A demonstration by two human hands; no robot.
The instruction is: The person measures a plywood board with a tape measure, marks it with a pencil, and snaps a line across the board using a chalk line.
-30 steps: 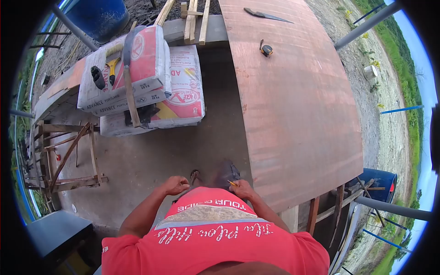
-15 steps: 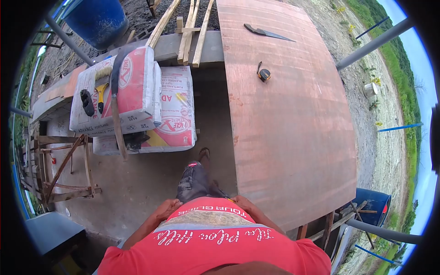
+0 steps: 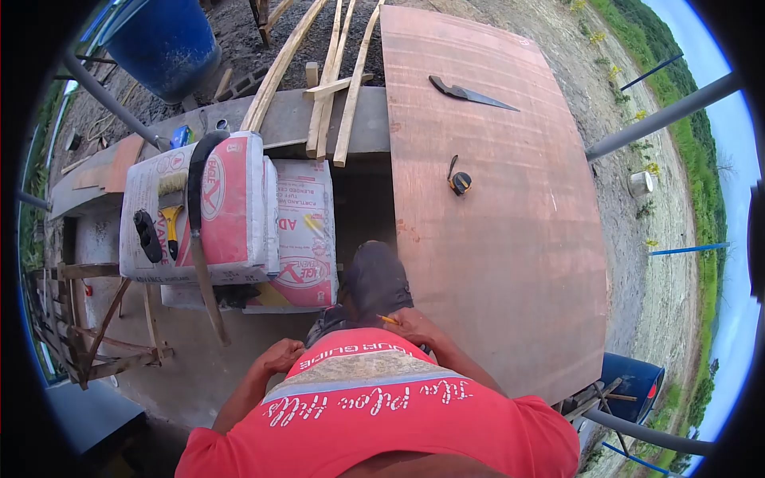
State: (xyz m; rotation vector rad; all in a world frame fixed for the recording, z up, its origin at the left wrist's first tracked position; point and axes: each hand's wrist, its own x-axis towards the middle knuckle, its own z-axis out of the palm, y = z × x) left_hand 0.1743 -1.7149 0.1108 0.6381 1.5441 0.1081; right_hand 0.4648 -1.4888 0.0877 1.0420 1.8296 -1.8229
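Note:
My right hand (image 3: 414,328) is closed on a thin yellow pencil (image 3: 390,320), just left of the near edge of a reddish plywood sheet (image 3: 502,279). My left hand (image 3: 283,356) is curled into a loose fist beside my shirt, with nothing visible in it. On the plywood lie a handsaw (image 3: 470,95), its blade pointing right, and a black and orange tape measure (image 3: 459,182). Forward of my left hand, cement bags (image 3: 303,231) are stacked, bearing a yellow-handled brush (image 3: 170,215) and a long tool with a curved black head and wooden handle (image 3: 207,279).
Wooden strips (image 3: 325,111) rest across a low concrete ledge (image 3: 366,119) ahead. A large blue drum (image 3: 163,48) stands at upper left. A wooden frame (image 3: 103,342) is on the left. Grey pipes (image 3: 665,115) cross at the right, near another blue drum (image 3: 633,386).
My view has shifted forward, so the bags, saw and tape measure sit lower. One knee is now raised in front. My right hand has come up, and the pencil shows more clearly.

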